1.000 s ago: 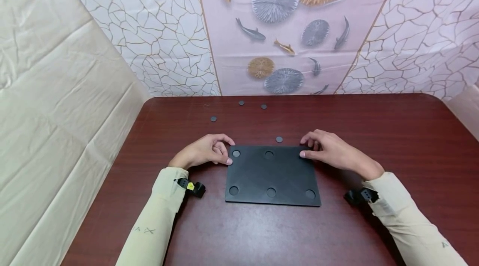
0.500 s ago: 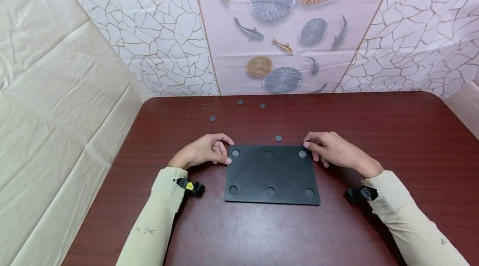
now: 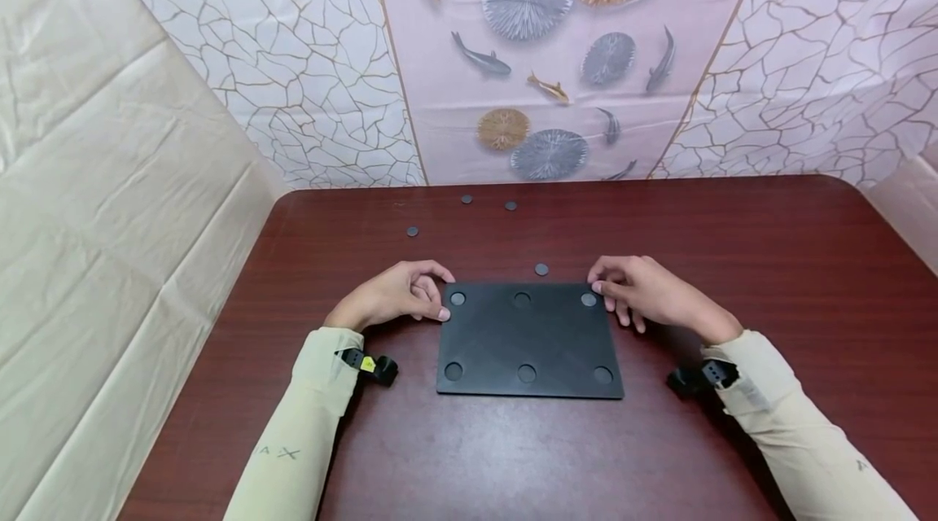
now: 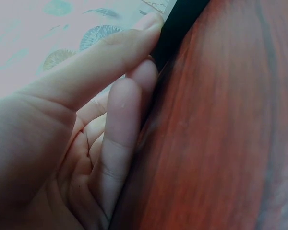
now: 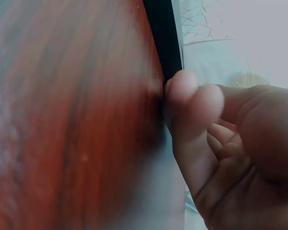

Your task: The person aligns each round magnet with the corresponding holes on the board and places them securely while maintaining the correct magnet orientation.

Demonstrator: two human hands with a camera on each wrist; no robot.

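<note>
A flat black rectangular board (image 3: 528, 338) with several round recesses lies on the table in the head view. Small grey discs sit in its far-left recess (image 3: 458, 299) and far-right recess (image 3: 589, 300); the other recesses look dark. My left hand (image 3: 392, 293) grips the far-left corner, thumb on the left side and index finger at the far edge. At the far-right corner, my right hand (image 3: 655, 293) holds the edge between bent thumb and index finger, other fingers resting beside it. Both wrist views show fingertips against the board's dark edge (image 5: 164, 38).
One loose grey disc (image 3: 541, 269) lies just beyond the board's far edge. Further back are three more, a left disc (image 3: 413, 232), a middle disc (image 3: 466, 199) and a right disc (image 3: 510, 206). The reddish-brown table (image 3: 733, 228) ends at a patterned wall covering (image 3: 542, 98).
My right thumb has moved off the far-right recess to the board's corner, uncovering the disc there. The left hand keeps its hold. The whole head view has shifted slightly.
</note>
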